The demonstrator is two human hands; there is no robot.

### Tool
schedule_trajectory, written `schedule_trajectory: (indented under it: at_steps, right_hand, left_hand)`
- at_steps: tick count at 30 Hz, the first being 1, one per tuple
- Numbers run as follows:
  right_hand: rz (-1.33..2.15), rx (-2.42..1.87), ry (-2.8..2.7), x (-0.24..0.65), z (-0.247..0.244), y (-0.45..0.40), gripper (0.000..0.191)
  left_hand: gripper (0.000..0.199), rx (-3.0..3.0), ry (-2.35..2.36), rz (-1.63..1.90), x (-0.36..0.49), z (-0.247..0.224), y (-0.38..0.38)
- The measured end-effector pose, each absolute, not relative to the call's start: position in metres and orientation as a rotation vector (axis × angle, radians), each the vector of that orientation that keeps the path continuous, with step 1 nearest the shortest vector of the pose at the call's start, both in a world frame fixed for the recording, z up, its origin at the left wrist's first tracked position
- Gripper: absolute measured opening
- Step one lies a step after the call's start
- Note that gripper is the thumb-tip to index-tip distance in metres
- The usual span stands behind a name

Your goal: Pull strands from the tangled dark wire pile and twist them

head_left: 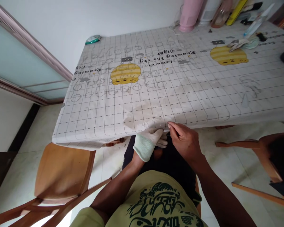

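Note:
My left hand (pixel 150 138) wears a pale glove with a mint-green cuff and is closed at the table's front edge. Its fingertips are pressed together on something too small to make out. Just to its right, my bare right hand (pixel 184 137) is closed, thumb and forefinger pinched together at the edge of the checked tablecloth (pixel 94 116). What that pinch holds is too small to tell. A faint thin line, perhaps thread, shows between and above the two hands, which are a little apart.
At the back right stand a pink container (pixel 190 14), a clear bottle (pixel 259 22) and a crumpled glove (pixel 239 43). A green packet (pixel 93 39) lies at the back left corner. Wooden chairs stand left (pixel 63 171) and right (pixel 262 151).

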State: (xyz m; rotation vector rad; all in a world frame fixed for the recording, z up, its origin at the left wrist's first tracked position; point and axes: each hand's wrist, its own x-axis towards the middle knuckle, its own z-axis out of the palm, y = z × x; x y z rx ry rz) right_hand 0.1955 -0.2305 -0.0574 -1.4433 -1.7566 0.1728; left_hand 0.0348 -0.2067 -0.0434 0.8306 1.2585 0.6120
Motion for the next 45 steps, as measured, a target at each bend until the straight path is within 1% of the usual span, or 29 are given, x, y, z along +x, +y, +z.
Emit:
schedule_trajectory:
  at_steps: [3,8,11,16,19,24,29,34,39,45]
  right_hand:
    - [0.197,-1.462,-1.718,0.2,-0.054,-0.229,0.025]
    - [0.261,-1.526,-1.699,0.218,-0.043,-0.219,0.024]
    - [0.305,-1.548,-1.721,0.239,-0.037,-0.2,0.021]
    - [0.442,-1.579,-1.732,0.279,-0.029,-0.14,0.017]
    - [0.443,-1.607,-1.701,0.299,-0.026,-0.093,0.018]
    - [0.365,-1.632,-1.767,0.315,-0.025,-0.024,0.015]
    - [0.199,-1.552,-1.882,0.319,-0.036,0.018,0.015]
    - [0.201,-1.54,-1.906,0.326,-0.048,0.039,0.016]
    - [0.194,-1.57,-1.938,0.326,-0.05,0.048,0.014]
    - [0.144,-1.555,-1.929,0.329,-0.039,0.028,0.014]
  left_hand:
    - [0.03,0.994,1.33,0.685,0.024,-0.038,-0.212]
    - [0.031,1.063,1.593,0.809,0.01,-0.015,-0.219]
    - [0.029,1.166,1.702,0.898,0.0,-0.012,-0.217]
    - [0.029,1.283,1.757,1.029,-0.011,-0.025,-0.197]
    - [0.028,1.367,1.779,1.072,-0.012,-0.03,-0.182]
    - [0.028,1.476,1.795,1.058,-0.011,-0.043,-0.168]
    - [0.03,1.724,1.783,1.176,-0.014,-0.063,-0.168]
    - [0.029,1.884,1.761,1.234,-0.019,-0.071,-0.169]
    - [0.03,1.946,1.757,1.239,-0.023,-0.077,-0.167]
    - [0.03,1.94,1.772,1.222,-0.025,-0.081,-0.164]
